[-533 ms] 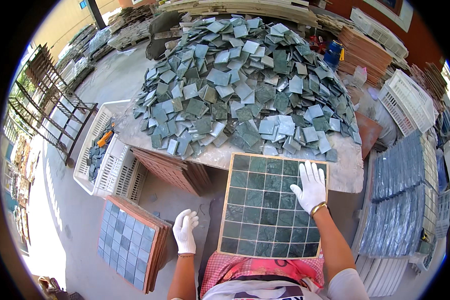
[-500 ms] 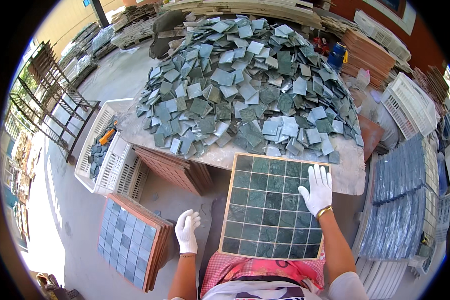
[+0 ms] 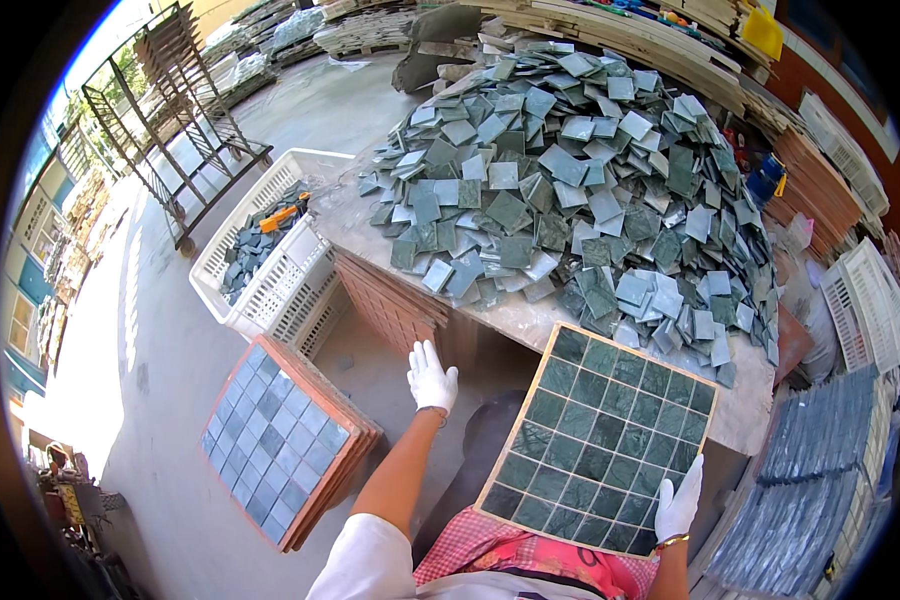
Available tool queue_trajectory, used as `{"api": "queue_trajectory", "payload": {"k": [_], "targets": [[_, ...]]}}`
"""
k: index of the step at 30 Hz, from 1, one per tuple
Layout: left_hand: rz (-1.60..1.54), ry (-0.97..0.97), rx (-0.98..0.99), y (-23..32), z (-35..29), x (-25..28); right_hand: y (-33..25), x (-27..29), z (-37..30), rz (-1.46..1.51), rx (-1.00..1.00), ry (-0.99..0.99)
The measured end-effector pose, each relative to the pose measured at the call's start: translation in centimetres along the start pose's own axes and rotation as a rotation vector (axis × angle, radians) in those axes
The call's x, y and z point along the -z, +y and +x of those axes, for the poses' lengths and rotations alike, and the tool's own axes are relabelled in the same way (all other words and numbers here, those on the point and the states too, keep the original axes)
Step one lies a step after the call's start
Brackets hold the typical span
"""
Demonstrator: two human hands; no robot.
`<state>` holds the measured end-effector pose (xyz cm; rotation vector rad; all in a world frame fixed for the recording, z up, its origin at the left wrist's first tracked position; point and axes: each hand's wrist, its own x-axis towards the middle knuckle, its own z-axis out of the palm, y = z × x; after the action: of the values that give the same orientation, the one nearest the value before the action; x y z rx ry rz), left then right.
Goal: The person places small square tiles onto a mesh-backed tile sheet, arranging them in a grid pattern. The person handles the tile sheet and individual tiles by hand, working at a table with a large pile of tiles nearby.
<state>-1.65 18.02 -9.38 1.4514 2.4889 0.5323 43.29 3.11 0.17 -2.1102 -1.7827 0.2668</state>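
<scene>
A wood-edged tray of dark green square tiles (image 3: 607, 432) lies tilted across my lap. Its far edge is at the front of the table. My white-gloved right hand (image 3: 678, 505) grips the tray's right edge near its lower corner, fingers pointing up along the side. My left hand (image 3: 432, 378), also gloved, is raised with its fingers stretched out and holds nothing. It is between the tray and a stack of reddish-brown boards (image 3: 393, 298) leaning under the table. Lower left, a sheet of blue-grey tiles (image 3: 275, 432) lies on top of another board stack.
A big heap of loose green tiles (image 3: 550, 190) covers the table (image 3: 490, 312). White crates (image 3: 260, 310) at left hold tile scraps and an orange tool (image 3: 283, 218). A wheeled metal rack (image 3: 185, 130) stands far left. Wrapped tile stacks (image 3: 815, 460) are at right.
My view has turned to the left. The right hand has moved from the tray's upper right face down to its right edge. The left hand has reached forward and opened out, and the tray is tilted.
</scene>
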Motion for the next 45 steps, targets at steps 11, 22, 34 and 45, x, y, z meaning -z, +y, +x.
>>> {"api": "queue_trajectory", "payload": {"k": [11, 22, 34, 45], "targets": [[0.230, -0.050, -0.280, -2.7, 7.1, -2.0, -1.0, 0.2, -0.1, 0.009, 0.024, 0.076], [0.330, 0.018, -0.173, -3.2, 5.4, -1.8, -1.9, 0.4, 0.1, 0.072, -0.024, 0.092], [0.969, -0.374, -0.620, -9.3, 12.0, 4.1, -1.7, 0.9, 0.5, 0.003, 0.101, 0.159], [0.596, -0.279, -0.632, -6.2, 12.2, 30.2, -3.2, 2.4, 0.3, -0.287, -0.019, 0.194]]}}
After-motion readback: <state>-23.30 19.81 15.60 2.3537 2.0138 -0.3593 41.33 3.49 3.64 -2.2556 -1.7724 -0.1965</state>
